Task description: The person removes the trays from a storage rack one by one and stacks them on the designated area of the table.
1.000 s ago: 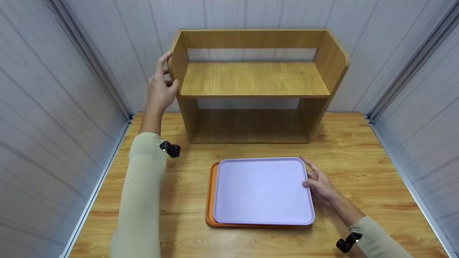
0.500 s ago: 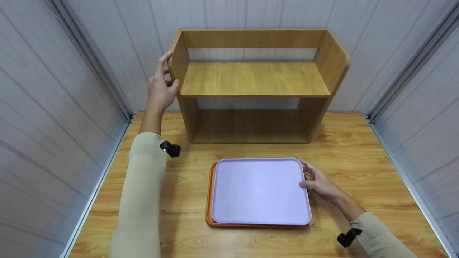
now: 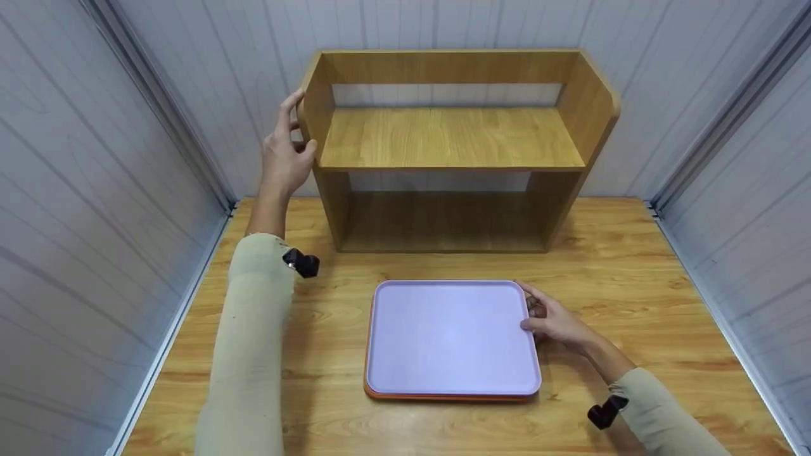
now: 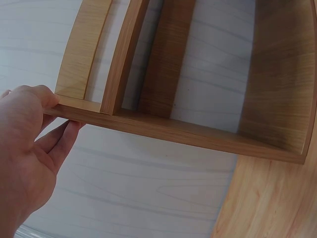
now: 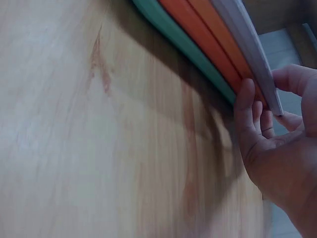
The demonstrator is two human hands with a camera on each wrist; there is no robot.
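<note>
While the left hand (image 3: 284, 158) grips the left side panel of the open wooden two-tier shelf (image 3: 450, 139) at the tabletop's (image 3: 633, 266) far edge, the lilac rectangular plastic tray (image 3: 450, 335), stacked on orange (image 5: 198, 20) and teal trays (image 5: 168, 29) near the front edge, is pinched at its right rim by the right hand (image 3: 554, 323), fingers curled under.

Shelf (image 3: 450, 139) at table (image 3: 633, 266) rear, against wall. Tray stack (image 3: 450, 335) on table before it. Left hand (image 3: 285, 155) at shelf's left side; right hand (image 3: 554, 323) at stack's right edge.
</note>
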